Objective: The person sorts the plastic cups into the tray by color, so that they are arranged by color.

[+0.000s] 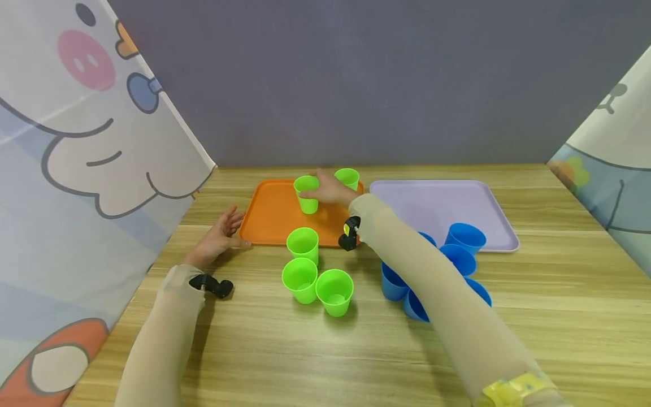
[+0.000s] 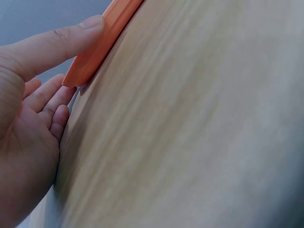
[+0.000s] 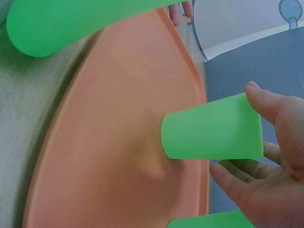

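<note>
An orange tray (image 1: 274, 215) lies at the back left of the table. My left hand (image 1: 218, 237) is at its left front corner, palm partly turned up and fingers loosely extended; in the left wrist view the thumb (image 2: 71, 42) lies against the rim. Over the tray, my right hand (image 1: 333, 189) holds a green cup (image 3: 213, 130) near its rim, thumb on one side and fingers on the other. The cup is upright, its base at the tray surface. Another green cup (image 1: 347, 177) stands behind my right hand, and three more green cups (image 1: 335, 294) stand in front of the tray.
A lilac tray (image 1: 432, 203) lies at the back right. Several blue cups (image 1: 465, 237) cluster before it, partly hidden by my right forearm. A grey wall (image 1: 376, 85) closes off the back, with a printed cloth (image 1: 127, 169) on the left.
</note>
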Demonstrator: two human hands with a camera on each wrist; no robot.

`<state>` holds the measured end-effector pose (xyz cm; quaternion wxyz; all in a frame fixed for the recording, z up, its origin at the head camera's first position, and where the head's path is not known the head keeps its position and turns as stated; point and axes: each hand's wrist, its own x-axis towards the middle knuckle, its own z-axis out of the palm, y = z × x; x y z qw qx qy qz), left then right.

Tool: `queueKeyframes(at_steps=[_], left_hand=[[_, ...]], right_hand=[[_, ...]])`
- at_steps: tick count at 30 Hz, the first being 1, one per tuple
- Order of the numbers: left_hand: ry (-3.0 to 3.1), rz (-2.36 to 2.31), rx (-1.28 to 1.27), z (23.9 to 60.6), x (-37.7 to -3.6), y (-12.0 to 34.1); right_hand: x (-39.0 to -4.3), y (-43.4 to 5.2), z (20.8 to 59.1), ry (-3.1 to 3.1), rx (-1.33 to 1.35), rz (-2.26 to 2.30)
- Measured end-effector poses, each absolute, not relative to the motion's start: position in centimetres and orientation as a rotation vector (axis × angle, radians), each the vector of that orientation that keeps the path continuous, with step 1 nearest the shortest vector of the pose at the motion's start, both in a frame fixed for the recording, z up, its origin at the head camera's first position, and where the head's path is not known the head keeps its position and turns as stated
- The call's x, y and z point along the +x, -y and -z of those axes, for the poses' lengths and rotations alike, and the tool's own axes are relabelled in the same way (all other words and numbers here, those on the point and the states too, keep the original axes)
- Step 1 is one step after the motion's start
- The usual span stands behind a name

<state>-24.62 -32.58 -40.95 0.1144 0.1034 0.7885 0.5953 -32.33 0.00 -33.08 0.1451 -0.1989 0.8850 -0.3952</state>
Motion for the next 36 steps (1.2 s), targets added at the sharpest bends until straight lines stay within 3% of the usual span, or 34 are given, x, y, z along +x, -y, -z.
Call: queueKeyframes(at_steps=[16,36], left_hand=[[-2.319,-1.741,0.298,41.0,-24.6,32.6],[-2.336,-1.727,0.295,40.7,-24.4,33.0]], right_hand=[[-32.2,-0.3,33.0,-2.511,-0.585,1.148],[-30.1,-1.7,28.0,-2.503,-0.621,1.164]])
